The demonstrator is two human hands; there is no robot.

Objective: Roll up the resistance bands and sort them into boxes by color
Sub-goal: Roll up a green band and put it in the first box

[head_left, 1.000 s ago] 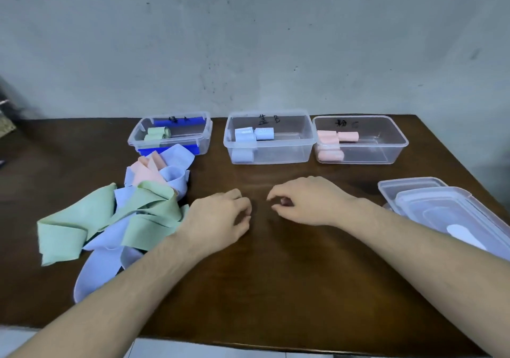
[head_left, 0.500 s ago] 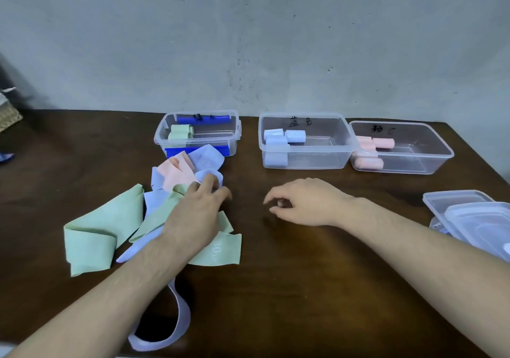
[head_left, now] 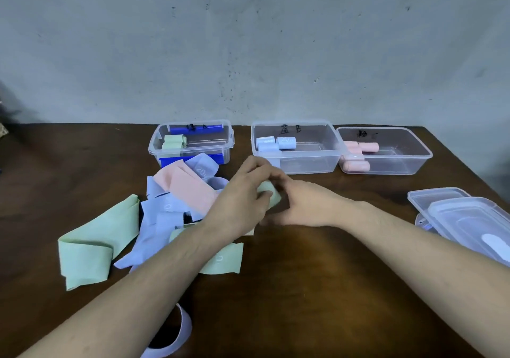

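A loop of blue band (head_left: 176, 335) is lying nearest the person, at the table (head_left: 317, 288) edge under the left forearm. Farther in, the left hand (head_left: 240, 203) and the right hand (head_left: 306, 206) are meeting over the middle of the table, both curling their fingers around the end of a green band (head_left: 271, 196); the left fingers are pinching it from the left while the right fingers are closing on it from the right, and the rest of that band (head_left: 223, 259) is trailing back under the left wrist. Left of the left hand, a loose pile is lying on the wood: a folded green band (head_left: 91, 244) at its outer side, blue bands (head_left: 162, 219) in the middle and a pink band (head_left: 187, 186) on top. Well right of the right hand, clear lids (head_left: 469, 217) are sitting stacked. Beyond the hands, three clear boxes are standing in a row near the wall: the left box (head_left: 193, 143) is holding green rolls (head_left: 174, 142), the middle box (head_left: 296, 146) just past the fingertips is holding blue rolls (head_left: 276, 143), and the right box (head_left: 386, 150) is holding pink rolls (head_left: 357, 154).
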